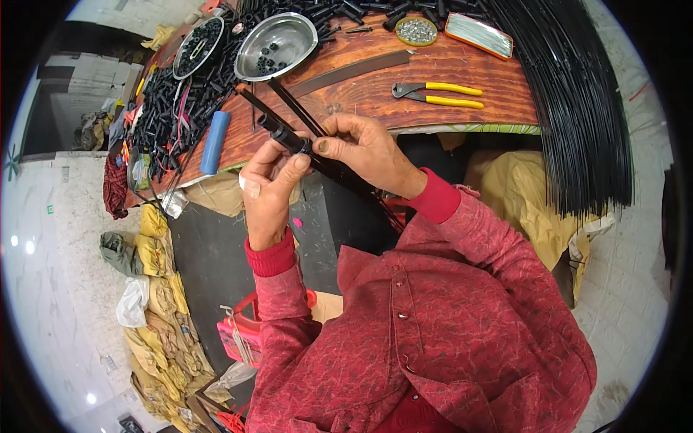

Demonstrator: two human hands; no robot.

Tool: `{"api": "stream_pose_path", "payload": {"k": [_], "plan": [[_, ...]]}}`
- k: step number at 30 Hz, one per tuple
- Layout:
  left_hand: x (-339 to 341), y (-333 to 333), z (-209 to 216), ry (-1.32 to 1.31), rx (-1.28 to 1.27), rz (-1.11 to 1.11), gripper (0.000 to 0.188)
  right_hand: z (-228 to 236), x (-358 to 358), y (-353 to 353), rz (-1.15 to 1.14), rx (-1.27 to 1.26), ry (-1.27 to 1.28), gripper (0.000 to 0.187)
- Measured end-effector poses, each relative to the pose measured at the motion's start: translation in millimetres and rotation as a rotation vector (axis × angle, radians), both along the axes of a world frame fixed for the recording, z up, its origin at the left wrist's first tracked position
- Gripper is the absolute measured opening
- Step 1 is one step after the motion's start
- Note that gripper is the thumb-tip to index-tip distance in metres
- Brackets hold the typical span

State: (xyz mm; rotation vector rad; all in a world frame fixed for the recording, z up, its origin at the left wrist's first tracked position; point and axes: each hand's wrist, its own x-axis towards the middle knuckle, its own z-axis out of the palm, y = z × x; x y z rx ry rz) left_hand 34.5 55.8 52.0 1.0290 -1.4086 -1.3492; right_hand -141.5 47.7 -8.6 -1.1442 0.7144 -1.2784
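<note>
Just in front of the table edge, I hold what looks like an umbrella frame: a dark shaft with a short black tube point(280, 133) and thin black ribs point(292, 105). My left hand point(267, 191) is closed around the tube's lower part, thumb on top; a finger wears a light bandage. My right hand point(369, 153) pinches at the ribs beside the tube, thumb against forefinger. Whatever small part sits between its fingertips is hidden. The frame's lower end runs down toward my lap, dark and hard to make out.
End-cutting pliers point(437, 96) with yellow handles lie on the wooden table point(498, 79). Beyond are a steel bowl point(307, 43), a dish of small metal parts point(416, 31) and an orange-rimmed tray point(478, 35). Black tubes heap at left near a blue cylinder point(215, 143); long black rods point(581, 108) overhang right.
</note>
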Motion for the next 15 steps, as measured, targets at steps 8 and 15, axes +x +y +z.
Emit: {"api": "stream_pose_path", "payload": {"k": [8, 15], "plan": [[11, 8, 6, -0.075, 0.012, -0.111, 0.046, -4, -3, 3, 0.098, -0.030, 0.001, 0.020], [21, 0, -7, 0.028, 0.041, -0.152, 0.039, -7, -1, 2, 0.137, -0.018, -0.059, 0.022]]}}
